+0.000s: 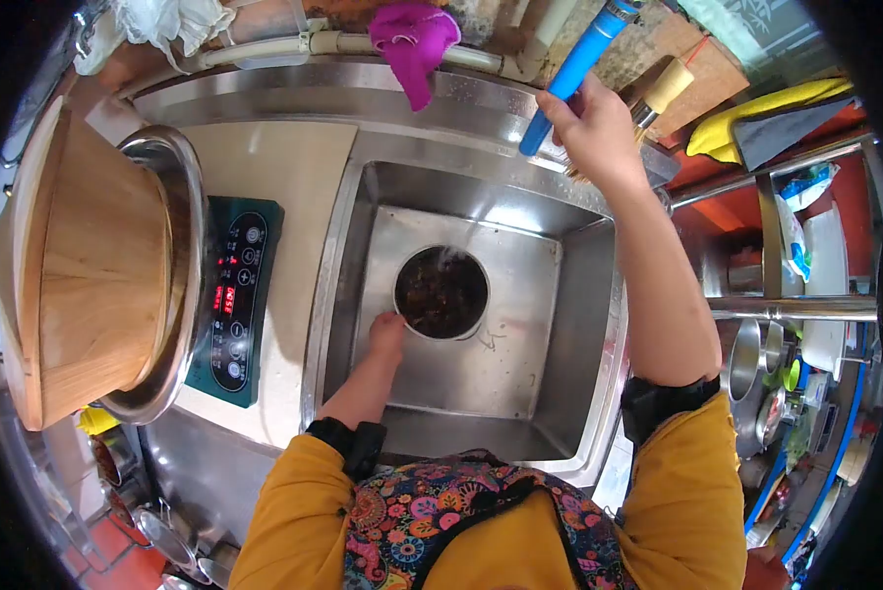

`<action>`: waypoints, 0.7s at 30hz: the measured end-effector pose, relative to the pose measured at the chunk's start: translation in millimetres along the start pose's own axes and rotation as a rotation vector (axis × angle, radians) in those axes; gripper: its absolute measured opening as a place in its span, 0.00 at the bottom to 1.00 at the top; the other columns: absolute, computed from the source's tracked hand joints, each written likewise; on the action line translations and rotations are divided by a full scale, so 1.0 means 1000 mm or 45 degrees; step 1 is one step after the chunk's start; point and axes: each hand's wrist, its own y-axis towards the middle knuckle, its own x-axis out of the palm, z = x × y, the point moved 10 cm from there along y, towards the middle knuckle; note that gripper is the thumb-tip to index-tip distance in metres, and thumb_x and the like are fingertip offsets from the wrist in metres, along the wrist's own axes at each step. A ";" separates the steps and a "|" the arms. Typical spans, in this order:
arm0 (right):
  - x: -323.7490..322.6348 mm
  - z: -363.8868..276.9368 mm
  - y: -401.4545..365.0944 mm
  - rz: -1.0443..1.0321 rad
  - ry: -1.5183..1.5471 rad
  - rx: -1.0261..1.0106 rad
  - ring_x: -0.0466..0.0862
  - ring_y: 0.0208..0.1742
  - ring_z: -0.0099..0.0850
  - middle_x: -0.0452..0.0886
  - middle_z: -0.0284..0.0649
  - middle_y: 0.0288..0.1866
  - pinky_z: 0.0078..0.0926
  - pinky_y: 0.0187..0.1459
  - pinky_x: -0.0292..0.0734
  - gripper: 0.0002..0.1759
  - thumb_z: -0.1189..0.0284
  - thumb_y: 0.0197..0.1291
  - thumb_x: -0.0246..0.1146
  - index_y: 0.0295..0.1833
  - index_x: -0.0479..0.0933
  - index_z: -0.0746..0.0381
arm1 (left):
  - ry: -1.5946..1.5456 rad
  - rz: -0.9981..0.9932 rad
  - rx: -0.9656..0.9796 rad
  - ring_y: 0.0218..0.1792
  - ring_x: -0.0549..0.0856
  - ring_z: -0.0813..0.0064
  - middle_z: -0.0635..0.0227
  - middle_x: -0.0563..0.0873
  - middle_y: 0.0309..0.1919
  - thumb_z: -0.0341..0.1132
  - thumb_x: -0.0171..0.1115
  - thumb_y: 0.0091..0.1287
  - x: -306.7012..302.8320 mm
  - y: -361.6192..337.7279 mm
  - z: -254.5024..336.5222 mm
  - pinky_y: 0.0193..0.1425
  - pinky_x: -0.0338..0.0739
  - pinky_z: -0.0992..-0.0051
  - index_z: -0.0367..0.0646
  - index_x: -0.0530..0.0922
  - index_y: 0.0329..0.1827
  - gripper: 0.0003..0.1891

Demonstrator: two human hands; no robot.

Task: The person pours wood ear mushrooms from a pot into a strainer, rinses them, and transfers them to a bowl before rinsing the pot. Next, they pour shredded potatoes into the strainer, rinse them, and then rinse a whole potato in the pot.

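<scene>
A round metal pot stands in the stainless steel sink. Inside it is dark liquid with brownish bits, and a pale bubbly patch shows near its far rim. My left hand is closed at the pot's near left edge; whether it grips the rim or a handle is hidden. Up at the back right, my right hand is wrapped round a blue hose, whose lower end points down over the sink's back edge. Close behind that hand is a brush with a wooden handle.
Left of the sink, a wooden steamer barrel sits in a metal pan by a lit induction cooker. A purple cloth hangs on the back pipe. Yellow and grey cloths and crowded shelves are at right.
</scene>
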 end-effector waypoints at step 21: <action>0.003 -0.005 -0.005 -0.017 0.011 0.013 0.77 0.23 0.28 0.77 0.39 0.23 0.27 0.27 0.71 0.14 0.64 0.56 0.64 0.37 0.73 0.65 | -0.017 -0.134 -0.071 0.45 0.75 0.70 0.64 0.78 0.42 0.31 0.62 0.57 0.009 -0.012 -0.002 0.49 0.70 0.68 0.37 0.73 0.47 0.16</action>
